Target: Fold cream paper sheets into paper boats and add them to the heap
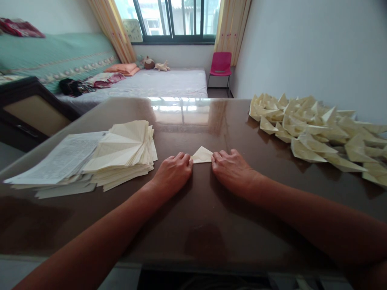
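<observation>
Head view: folded paper (202,155) between left hand (173,172) and right hand (232,169), grips holding it.

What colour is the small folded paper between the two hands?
Pale cream, with no print showing; the head view, the only one, shows the folded paper clearly.

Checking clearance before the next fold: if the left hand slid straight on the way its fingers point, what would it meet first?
The left hand points forward-right, fingertips already at the folded paper triangle; that comes first. Just past it, likely the right hand.
</observation>
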The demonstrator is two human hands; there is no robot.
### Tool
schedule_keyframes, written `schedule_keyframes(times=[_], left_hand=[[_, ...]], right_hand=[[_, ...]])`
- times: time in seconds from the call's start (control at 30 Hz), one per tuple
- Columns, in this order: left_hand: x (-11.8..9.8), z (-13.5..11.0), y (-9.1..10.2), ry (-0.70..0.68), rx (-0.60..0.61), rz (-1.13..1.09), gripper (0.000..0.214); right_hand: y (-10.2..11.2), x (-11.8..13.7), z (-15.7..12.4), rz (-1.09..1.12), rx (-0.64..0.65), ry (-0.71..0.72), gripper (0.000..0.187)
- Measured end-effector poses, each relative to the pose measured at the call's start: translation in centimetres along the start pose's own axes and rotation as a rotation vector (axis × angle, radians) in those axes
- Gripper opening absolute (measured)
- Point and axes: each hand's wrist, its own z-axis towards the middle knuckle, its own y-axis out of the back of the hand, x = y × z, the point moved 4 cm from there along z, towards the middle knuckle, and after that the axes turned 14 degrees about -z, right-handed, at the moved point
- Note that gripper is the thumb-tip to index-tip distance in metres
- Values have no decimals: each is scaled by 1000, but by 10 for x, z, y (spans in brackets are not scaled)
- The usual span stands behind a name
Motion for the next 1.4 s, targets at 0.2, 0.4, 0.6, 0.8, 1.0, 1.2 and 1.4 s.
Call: schedule_keyframes(times=[0.2,0.4,0.6,0.8,1.0,1.2,1.4], left_hand=[[3,-1,-1,24,-39,-51,23],[6,-1,-1,29,-101,-64,20],[6,-1,0,43,-139,-85,22],[7,-3,2,60,-144,-96,24],[7,-3,1,84,-165,-137,26],[12,2,-5,59,-240,-251,45],[8,2,-1,-6,-280,-253,32]], right_hand=[[-12,-31,10,81,106,-109,23],[-30,-60,22,276,84,-94,38],[-49,-66,32,513,153,-57,32],[-54,-62,37,687,79,-79,26],[-43,-41,36,873,-47,-11,15],[-37,-29,34,924,-163,86,12],[-33,-30,33,909,-158,164,13]])
